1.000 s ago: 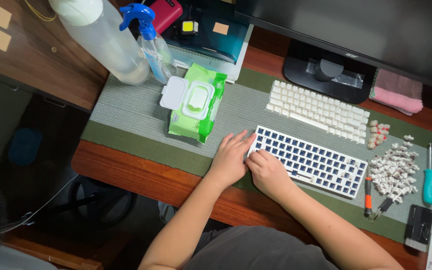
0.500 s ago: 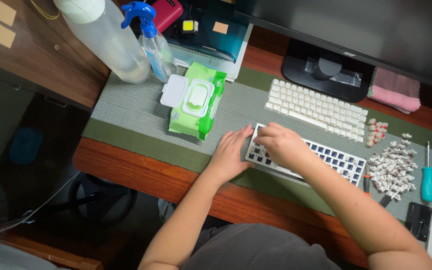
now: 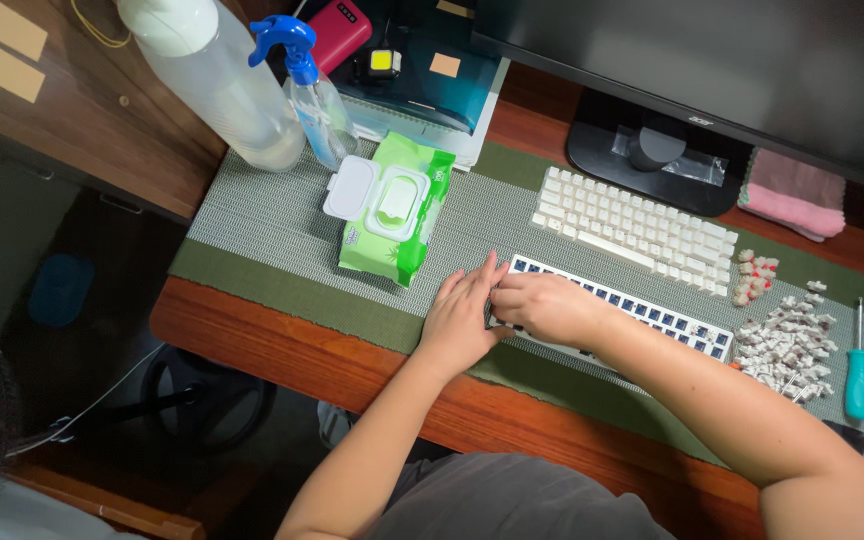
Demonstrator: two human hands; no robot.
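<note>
Both hands at the bare keyboard's left end.
Left hand point(image 3: 462, 318) lies flat, fingers extended, against the stripped keyboard point(image 3: 652, 318); right hand point(image 3: 542, 303) rests curled on it, grip unclear.

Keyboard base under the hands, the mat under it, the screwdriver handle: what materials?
Keyboard base: looks like white moulded plastic, matt, with dark blue showing in its grid of square sockets. Mat: woven fabric or fibre, going by the fine grey-green ribbed weave and plain green border. Screwdriver handle: glossy teal plastic or rubber, hard to tell which; the shaft looks like bare metal.
</note>
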